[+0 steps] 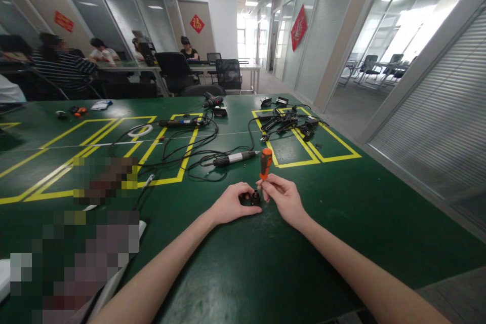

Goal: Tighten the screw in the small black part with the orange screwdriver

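Observation:
Near the middle of the green table, my left hand (237, 203) is closed around a small black part (255, 197) with a narrow round top, which looks to be at the table surface. My right hand (281, 196) pinches the lower end of a screwdriver (266, 164) with an orange and grey handle. The handle points up, just above and to the right of the black part. Fingers hide the screwdriver's tip, so I cannot tell whether it touches the part. An electric screwdriver (235, 158) with a silver and black body lies beyond my hands.
Yellow tape (298, 164) marks boxes on the green table (334, 223). Black cables and parts (281, 121) are heaped at the back right. A cordless drill (212, 100) lies at the far edge. Another corded tool (180, 123) lies left. People sit at desks behind.

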A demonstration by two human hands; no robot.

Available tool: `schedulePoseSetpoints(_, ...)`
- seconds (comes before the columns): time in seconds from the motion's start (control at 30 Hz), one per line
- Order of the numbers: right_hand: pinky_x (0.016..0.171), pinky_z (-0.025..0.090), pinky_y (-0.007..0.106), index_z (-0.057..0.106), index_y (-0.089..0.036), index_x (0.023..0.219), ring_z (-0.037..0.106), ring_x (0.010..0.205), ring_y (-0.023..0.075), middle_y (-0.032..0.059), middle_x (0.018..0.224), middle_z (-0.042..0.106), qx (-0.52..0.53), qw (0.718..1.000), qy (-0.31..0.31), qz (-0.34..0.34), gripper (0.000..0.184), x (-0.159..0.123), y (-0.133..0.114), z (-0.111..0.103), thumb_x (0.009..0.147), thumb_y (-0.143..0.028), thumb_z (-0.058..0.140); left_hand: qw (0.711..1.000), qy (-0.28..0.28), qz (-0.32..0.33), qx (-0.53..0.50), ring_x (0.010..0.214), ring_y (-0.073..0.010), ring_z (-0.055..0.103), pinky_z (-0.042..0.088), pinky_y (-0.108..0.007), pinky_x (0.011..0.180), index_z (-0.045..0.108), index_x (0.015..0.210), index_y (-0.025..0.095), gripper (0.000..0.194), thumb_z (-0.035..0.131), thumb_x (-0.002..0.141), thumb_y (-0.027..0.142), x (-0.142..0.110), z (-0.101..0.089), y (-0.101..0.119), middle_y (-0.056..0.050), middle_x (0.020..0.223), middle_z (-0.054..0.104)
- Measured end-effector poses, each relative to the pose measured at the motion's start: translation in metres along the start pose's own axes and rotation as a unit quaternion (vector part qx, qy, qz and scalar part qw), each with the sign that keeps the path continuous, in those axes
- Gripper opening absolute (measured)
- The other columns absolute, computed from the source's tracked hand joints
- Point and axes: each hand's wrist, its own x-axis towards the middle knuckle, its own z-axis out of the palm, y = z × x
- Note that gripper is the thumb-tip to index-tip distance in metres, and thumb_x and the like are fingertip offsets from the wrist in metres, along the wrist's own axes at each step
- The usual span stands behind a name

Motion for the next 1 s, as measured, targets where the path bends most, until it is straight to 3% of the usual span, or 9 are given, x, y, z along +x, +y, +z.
schedulePoseSetpoints(0.17,0.056,0.051,0.027,0.07,-0.019,0.099,0.057,0.058,0.0124,0.003,0.079,0.071,0.025,1.0,-0.004,0.006,0.03,-0.0006,0.0025,-0.0007,0.087,-0.047,0.075,1.0,0.001,-0.005,0.0,0.079,-0.0163,0.058,0.044,-0.027,0.072,0.071,0.087,0.016,0.029,0.085,0.075,0.039,-0.0002,0.0,0.0002,-0.001,0.085,0.063)
schedulePoseSetpoints(0.37,0.055,0.048,0.025,0.066,-0.019,0.08,0.054,0.056,0.011,0.0005,0.074,0.068,0.007,1.0,0.018,0.012,0.03,-0.001,0.0006,-0.001,0.081,-0.045,0.082,1.0,-0.005,-0.003,-0.003,0.082,-0.0172,0.059,0.045,-0.028,0.074,0.073,0.09,0.016,0.029,0.084,0.076,0.038,-0.0003,-0.0007,0.0015,-0.002,0.086,0.064)
schedulePoseSetpoints(0.53,0.053,0.046,0.026,0.07,-0.018,0.083,0.053,0.053,0.0106,0.0013,0.071,0.067,0.006,1.0,-0.004,0.008,0.033,0.0004,-0.0008,-0.0005,0.089,-0.05,0.072,1.0,-0.002,-0.004,-0.004,0.08,-0.0162,0.058,0.045,-0.027,0.072,0.071,0.087,0.016,0.028,0.085,0.075,0.037,-0.0006,-0.0003,0.001,-0.001,0.084,0.063)
schedulePoseSetpoints(0.67,0.053,0.049,0.026,0.065,-0.02,0.095,0.057,0.054,0.0116,0.001,0.075,0.07,0.05,0.999,0.004,0.01,0.033,-0.0004,0.0025,0.0004,0.086,-0.05,0.075,1.0,0.002,-0.004,-0.003,0.078,-0.0156,0.057,0.044,-0.027,0.071,0.07,0.085,0.016,0.029,0.085,0.075,0.038,-0.0002,-0.0002,0.0007,0.0,0.083,0.062)
schedulePoseSetpoints(0.83,0.054,0.05,0.025,0.064,-0.02,0.083,0.056,0.055,0.0111,0.0001,0.073,0.069,0.021,1.0,0.018,0.008,0.031,-0.0012,0.0015,0.0004,0.08,-0.045,0.082,1.0,-0.004,-0.004,-0.002,0.081,-0.0167,0.058,0.045,-0.028,0.073,0.072,0.088,0.016,0.029,0.085,0.075,0.039,0.0001,-0.0002,-0.0002,-0.001,0.084,0.063)
schedulePoseSetpoints(1.0,0.053,0.047,0.026,0.071,-0.018,0.082,0.054,0.054,0.0114,0.0009,0.07,0.066,-0.006,1.0,-0.003,0.005,0.031,-0.0003,-0.0029,-0.0003,0.088,-0.049,0.073,1.0,-0.002,-0.002,-0.003,0.08,-0.0162,0.058,0.045,-0.027,0.073,0.071,0.089,0.016,0.028,0.085,0.075,0.037,-0.0001,0.0003,-0.001,-0.001,0.086,0.063)
